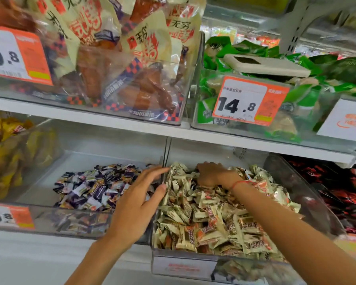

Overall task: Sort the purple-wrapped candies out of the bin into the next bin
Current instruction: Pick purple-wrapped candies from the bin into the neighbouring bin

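Bin divider [166, 153] between open-topped bins

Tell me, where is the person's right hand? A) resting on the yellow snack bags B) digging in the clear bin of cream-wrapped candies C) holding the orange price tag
B: the right hand is curled down into the cream-wrapped candies at the back of their clear plastic bin.

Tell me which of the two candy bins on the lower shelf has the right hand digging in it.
The cream-wrapped candy bin, right of the divider; the right hand is buried at its back. The purple-wrapped candy bin lies left.
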Demonstrator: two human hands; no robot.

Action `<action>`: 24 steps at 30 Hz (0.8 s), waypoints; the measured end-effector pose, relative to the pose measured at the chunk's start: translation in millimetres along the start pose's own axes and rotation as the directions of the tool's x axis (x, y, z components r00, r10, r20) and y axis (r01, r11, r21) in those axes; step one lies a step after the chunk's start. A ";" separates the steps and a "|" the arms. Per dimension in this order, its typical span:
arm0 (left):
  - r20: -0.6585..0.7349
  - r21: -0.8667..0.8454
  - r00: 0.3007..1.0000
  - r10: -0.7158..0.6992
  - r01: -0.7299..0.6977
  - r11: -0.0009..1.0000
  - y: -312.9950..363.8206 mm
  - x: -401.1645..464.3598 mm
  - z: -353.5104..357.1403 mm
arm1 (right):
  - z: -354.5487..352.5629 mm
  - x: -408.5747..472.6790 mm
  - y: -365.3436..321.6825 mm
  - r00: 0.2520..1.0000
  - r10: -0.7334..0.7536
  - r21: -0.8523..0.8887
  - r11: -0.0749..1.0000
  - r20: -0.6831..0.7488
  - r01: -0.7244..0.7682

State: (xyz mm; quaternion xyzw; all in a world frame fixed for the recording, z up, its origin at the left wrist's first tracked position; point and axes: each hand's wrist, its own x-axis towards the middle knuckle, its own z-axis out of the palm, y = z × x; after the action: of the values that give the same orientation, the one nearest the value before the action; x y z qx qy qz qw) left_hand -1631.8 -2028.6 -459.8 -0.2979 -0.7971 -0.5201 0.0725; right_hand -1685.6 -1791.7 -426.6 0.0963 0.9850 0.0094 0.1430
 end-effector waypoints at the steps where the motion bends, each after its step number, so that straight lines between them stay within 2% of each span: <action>1: -0.008 0.002 1.000 -0.001 0.001 1.000 0.1 0.9 0.8 | 1.4 3.3 -5.9 1.000 0.005 -0.078 0.997 -0.019 -0.006; 4: -0.029 0.017 0.999 -0.014 0.014 1.000 -1.2 1.3 1.8 | -3.8 4.5 -13.0 0.992 -0.052 -0.109 0.993 -0.115 0.039; 7: -0.030 0.044 0.999 -0.033 0.034 0.998 0.1 0.4 2.0 | -1.8 -13.0 -8.3 0.976 -0.170 0.056 0.982 -0.133 0.179; 11: -0.039 0.044 0.998 -0.050 0.052 0.998 4.6 -1.0 1.3 | -0.3 -58.4 8.0 0.918 -0.261 0.291 0.891 -0.299 0.349; 16: -0.005 0.066 0.998 -0.061 0.061 0.996 9.7 0.0 -4.2 | 5.5 -117.7 37.6 0.906 -0.320 0.363 0.838 -0.277 0.407; 18: -0.015 0.194 1.000 -0.018 0.021 0.981 16.9 2.0 -6.5 | 5.9 -134.4 44.4 0.894 -0.298 0.386 0.822 -0.334 0.418; 20: 0.007 0.304 0.999 0.038 -0.039 0.952 29.8 4.4 -4.7 | 3.7 -142.4 48.2 0.887 -0.214 0.501 0.760 -0.410 0.415; 22: 0.075 0.332 0.995 0.059 -0.081 0.940 46.4 5.4 3.0 | 2.2 -143.6 48.1 0.881 -0.097 0.646 0.643 -0.464 0.411; 24: 0.120 0.292 0.991 0.057 -0.090 0.952 60.5 6.7 14.7 | -1.8 -141.9 40.9 0.892 0.012 0.787 0.476 -0.452 0.392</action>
State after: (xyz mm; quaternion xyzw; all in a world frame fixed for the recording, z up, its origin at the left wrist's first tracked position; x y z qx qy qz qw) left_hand -1601.1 -1996.2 -416.0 -0.3415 -0.8573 -0.3741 0.0917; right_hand -1545.0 -1778.8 -383.3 0.0376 0.8670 -0.4804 -0.1271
